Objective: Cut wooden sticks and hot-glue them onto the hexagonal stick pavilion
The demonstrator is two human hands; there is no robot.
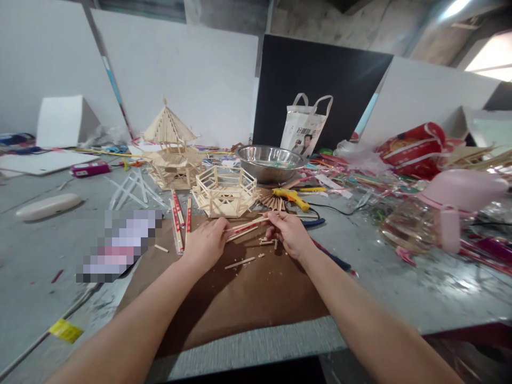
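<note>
My left hand and my right hand are close together over a brown sheet. Between them runs a pale wooden chopstick, with red-printed wrapping beside it. The right thumb and index finger pinch its right end; the left fingers close around the other end and are partly hidden. Short stick pieces and crumbs, one a cut stick, lie below. Wrapped chopsticks rest by my left hand. Just beyond stands a six-sided stick frame with railings, and behind it a stick pavilion with a pointed roof.
A yellow glue gun lies beyond my right hand, near a steel bowl. A pink-lidded bottle stands right, amid plastic and sticks. At left are a blurred-out flat object, a white case and a cable.
</note>
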